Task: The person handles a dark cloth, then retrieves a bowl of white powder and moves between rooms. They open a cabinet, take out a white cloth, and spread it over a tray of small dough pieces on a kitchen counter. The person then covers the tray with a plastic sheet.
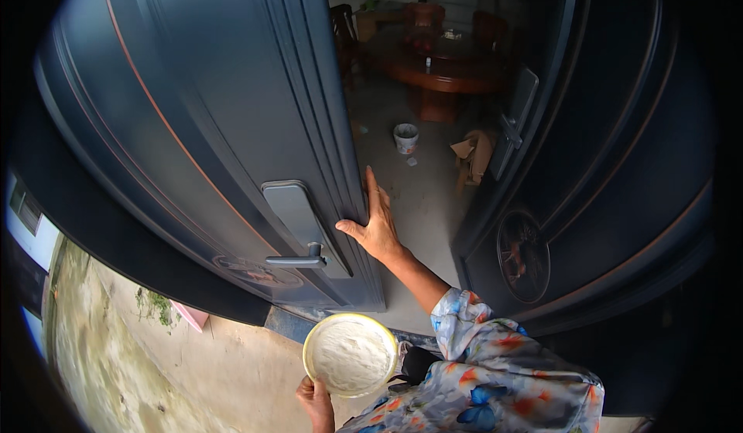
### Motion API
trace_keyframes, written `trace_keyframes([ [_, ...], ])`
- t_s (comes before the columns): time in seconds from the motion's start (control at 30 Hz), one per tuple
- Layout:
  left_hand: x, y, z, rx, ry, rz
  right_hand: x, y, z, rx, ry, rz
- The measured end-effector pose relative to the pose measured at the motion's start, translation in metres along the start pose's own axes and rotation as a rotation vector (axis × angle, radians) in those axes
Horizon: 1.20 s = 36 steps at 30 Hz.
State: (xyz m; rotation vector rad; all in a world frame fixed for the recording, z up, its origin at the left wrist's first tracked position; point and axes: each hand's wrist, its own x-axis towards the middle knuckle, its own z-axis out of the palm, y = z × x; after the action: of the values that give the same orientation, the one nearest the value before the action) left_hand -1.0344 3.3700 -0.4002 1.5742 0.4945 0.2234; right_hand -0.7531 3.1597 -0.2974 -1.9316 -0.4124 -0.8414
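My left hand grips the near left rim of a round basin with a yellow rim. A pale, flour-like powder fills much of it. My right hand is spread against the free edge of a dark door leaf. Its thumb points across the door's front face, while the straight fingers lie along the edge. Below and left of that hand, a lever handle sticks out from a long grey lock plate.
A second dark door leaf stands on the right. Indoors are a round wooden table, chairs, a small bucket and cardboard on the floor. Outside, a pink planter stands on concrete.
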Motion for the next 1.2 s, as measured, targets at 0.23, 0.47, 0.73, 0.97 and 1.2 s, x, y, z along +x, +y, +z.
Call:
trace_keyframes([
  [0.23, 0.076, 0.036, 0.084, 0.027, -0.060, -0.074, 0.084, 0.128, 0.021, -0.124, -0.066, 0.216],
  [0.47, 0.165, 0.028, 0.140, -0.010, -0.069, -0.073, 0.112, 0.132, 0.050, -0.063, -0.027, 0.014],
  [0.73, 0.302, 0.016, 0.205, -0.010, -0.158, -0.041, 0.168, 0.186, 0.174, -0.558, -0.552, -0.073],
  [0.97, 0.435, 0.038, 0.270, -0.011, -0.367, -0.012, 0.246, 0.248, 0.224, -0.452, -0.599, -0.088],
  [1.2, 0.525, 0.045, 0.337, 0.007, -0.361, 0.056, 0.306, 0.309, 0.291, -0.320, -0.516, -0.140],
])
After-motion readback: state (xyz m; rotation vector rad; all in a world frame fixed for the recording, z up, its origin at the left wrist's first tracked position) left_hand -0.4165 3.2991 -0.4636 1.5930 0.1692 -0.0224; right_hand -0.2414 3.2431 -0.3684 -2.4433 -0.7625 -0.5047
